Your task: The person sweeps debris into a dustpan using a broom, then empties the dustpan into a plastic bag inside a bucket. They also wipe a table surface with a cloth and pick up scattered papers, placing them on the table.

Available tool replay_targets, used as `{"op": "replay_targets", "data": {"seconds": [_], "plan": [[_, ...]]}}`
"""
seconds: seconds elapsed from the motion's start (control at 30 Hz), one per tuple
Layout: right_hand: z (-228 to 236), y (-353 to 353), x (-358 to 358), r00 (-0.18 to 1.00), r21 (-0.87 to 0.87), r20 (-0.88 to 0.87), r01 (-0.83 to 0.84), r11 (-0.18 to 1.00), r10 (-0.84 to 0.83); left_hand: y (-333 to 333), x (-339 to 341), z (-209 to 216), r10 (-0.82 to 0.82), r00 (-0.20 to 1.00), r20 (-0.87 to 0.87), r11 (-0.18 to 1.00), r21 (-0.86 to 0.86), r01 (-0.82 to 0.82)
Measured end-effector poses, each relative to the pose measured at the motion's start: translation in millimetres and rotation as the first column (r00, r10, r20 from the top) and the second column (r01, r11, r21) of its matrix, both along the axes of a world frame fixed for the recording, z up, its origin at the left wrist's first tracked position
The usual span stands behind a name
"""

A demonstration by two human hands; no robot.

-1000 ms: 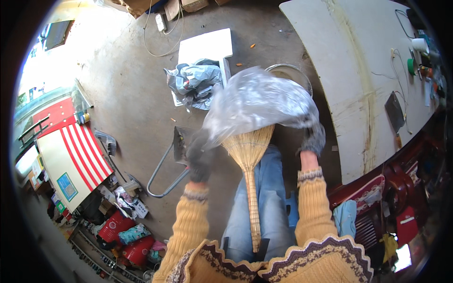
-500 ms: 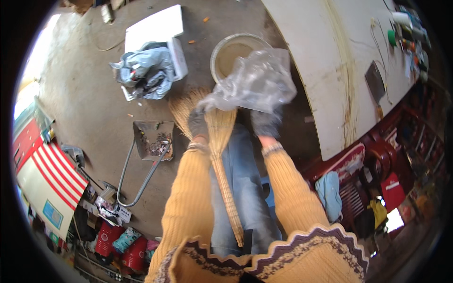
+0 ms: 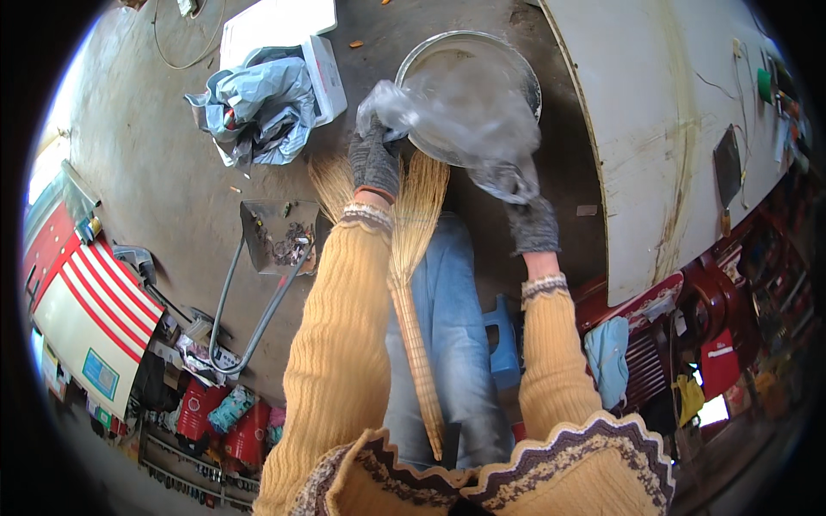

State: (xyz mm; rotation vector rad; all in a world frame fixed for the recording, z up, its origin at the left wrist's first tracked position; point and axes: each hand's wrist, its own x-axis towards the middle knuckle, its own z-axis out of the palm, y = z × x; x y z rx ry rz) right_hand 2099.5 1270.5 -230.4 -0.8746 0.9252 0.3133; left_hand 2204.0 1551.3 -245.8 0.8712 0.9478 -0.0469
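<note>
Lettering and signs: none legible. A blue rectangular panel point(image 3: 101, 373) stands on the cream, red-striped board point(image 3: 64, 331) at left, its content too small to read. A white strip point(image 3: 721, 352) crosses the red item point(image 3: 718, 370) at right; pale marks on the red containers point(image 3: 249, 433), lower left, are likewise unreadable.

We see whitish plastic point(image 3: 473, 129), grey gloves point(image 3: 374, 163), mustard sleeves point(image 3: 340, 318) with brown-and-cream cuffs point(image 3: 366, 218), a straw-yellow broom point(image 3: 419, 215), a red-striped cream panel point(image 3: 90, 331).

The plastic film point(image 3: 473, 120) looks glossy and crinkled, the broom point(image 3: 419, 219) rough straw, the jeans point(image 3: 452, 318) matt denim.
</note>
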Motion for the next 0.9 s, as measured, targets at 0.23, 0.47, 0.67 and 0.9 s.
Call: {"op": "replay_targets", "data": {"seconds": [0.23,0.47,0.67,0.9], "plan": [[-63.8,-52.3,-28.0,0.868,-0.173,-0.257,0.391,0.904,-0.425,52.0,-22.7,-45.1,-0.555,0.718,-0.42,0.392,0.628,0.672],[-116.8,-76.7,27.9,0.834,-0.038,-0.052,0.548,0.836,-0.549,100.8,-8.6,-114.4,-0.62,0.303,-0.724,-0.204,0.521,0.829],[-16.6,-9.0,51.9,0.959,-0.971,0.123,0.064,0.228,0.255,73.0,45.7,-121.4,-0.603,0.142,-0.785,-0.504,0.512,0.695],[32.8,72.6,0.5,0.908,-0.932,-0.313,-0.35,0.093,0.277,53.8,36.8,-100.9,-0.521,0.486,-0.702,-0.093,0.613,0.785]]}}
